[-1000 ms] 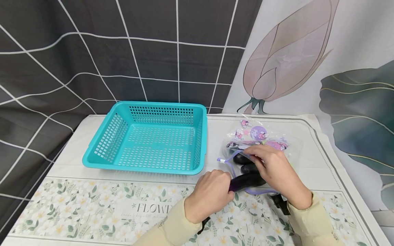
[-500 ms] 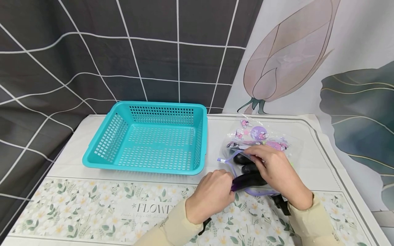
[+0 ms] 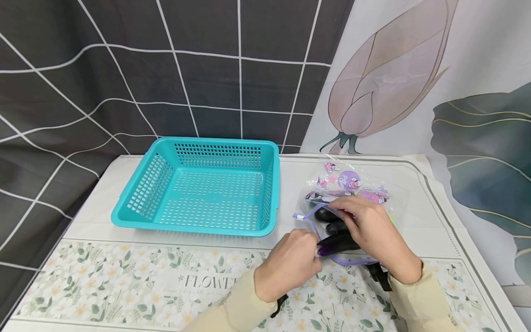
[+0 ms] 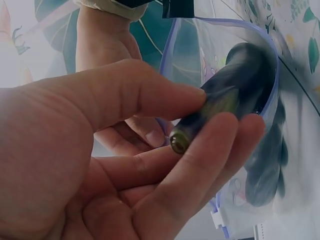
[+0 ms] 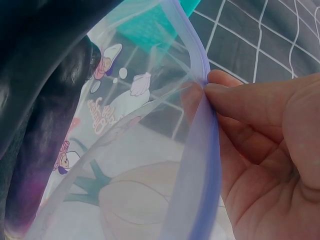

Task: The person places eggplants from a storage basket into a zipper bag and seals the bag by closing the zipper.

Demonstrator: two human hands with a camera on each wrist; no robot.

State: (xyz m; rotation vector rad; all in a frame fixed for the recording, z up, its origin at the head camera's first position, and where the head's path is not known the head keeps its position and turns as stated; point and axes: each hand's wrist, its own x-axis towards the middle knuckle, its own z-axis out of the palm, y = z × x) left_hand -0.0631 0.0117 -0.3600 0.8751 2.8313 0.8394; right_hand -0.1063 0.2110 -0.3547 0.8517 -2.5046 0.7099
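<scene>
"Left hand [image 3: 288,265] and the eggplant [image 3: 338,243] it holds have edged slightly toward the clear bag [image 3: 348,179]."

"How is it gripping? From the head camera its fingertips are hidden."

"Left-wrist view settles that: thumb and fingers pinch the stem end, which pokes out between them. That eggplant's body is blurred, though, and lies through the bag's mouth."

"And its far end?"

"Behind the right hand [image 3: 375,233] in the head view; I can't make it out there."

"That hand's holding something too?"

"Yes, thumb and fingers pinch the bag's purple rim [image 5: 212,165], plain in the right-wrist view. Dark shapes at that view's left are cut off by its edge."

"Other eggplants [image 3: 325,214]?"

"Inside the bag, partly covered by the right hand. Well left of them sits the turquoise basket [image 3: 191,228]."
</scene>
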